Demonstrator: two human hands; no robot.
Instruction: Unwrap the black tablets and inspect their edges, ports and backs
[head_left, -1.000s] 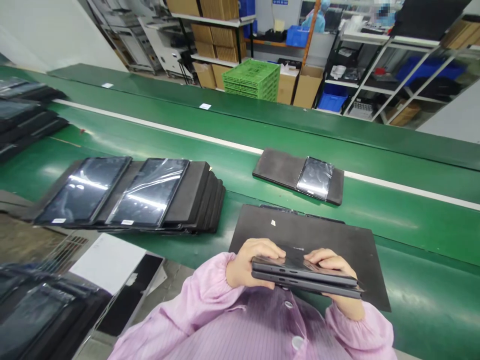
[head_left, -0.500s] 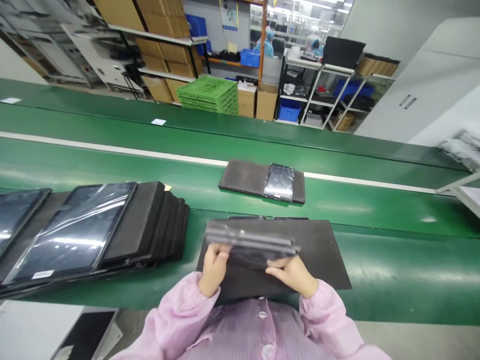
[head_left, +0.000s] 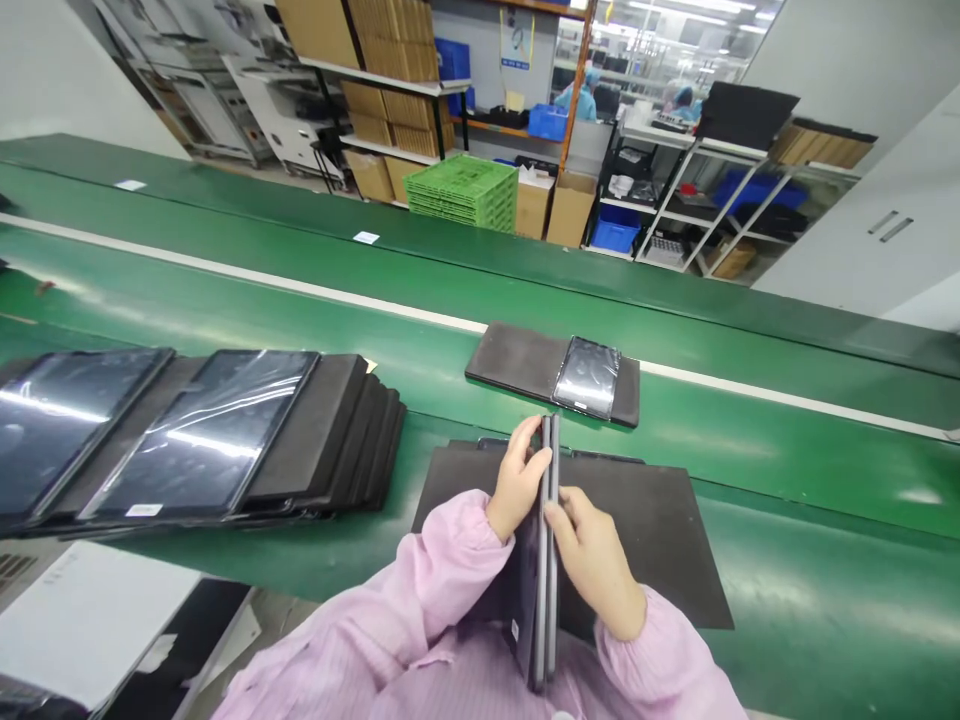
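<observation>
Two thin tablets [head_left: 546, 590] stand upright on edge in front of my chest, pressed flat together, grey edges towards me. My left hand [head_left: 517, 480] grips their left side near the far end. From the right, my right hand [head_left: 596, 550] is closed on the same pair, thumb along the edge. Underneath lies a black foam mat [head_left: 652, 530], with dark flat pieces [head_left: 607, 456] partly showing past its far edge. To the left, a wrapped tablet [head_left: 217, 430] and another tablet [head_left: 67, 420] rest on a stack of black foam pads [head_left: 311, 430].
Beyond the mat, a smaller wrapped screen [head_left: 589, 377] lies on a dark foam block [head_left: 517, 355]. The green bench [head_left: 810, 540] runs across the view. Behind it are green crates [head_left: 465, 190], shelves with cartons and two people in blue. A white box [head_left: 90, 620] sits lower left.
The tablets have turned from lying crosswise to standing edge-on, pointing away from me. Both hands have shifted to either side of them. The view has swung left.
</observation>
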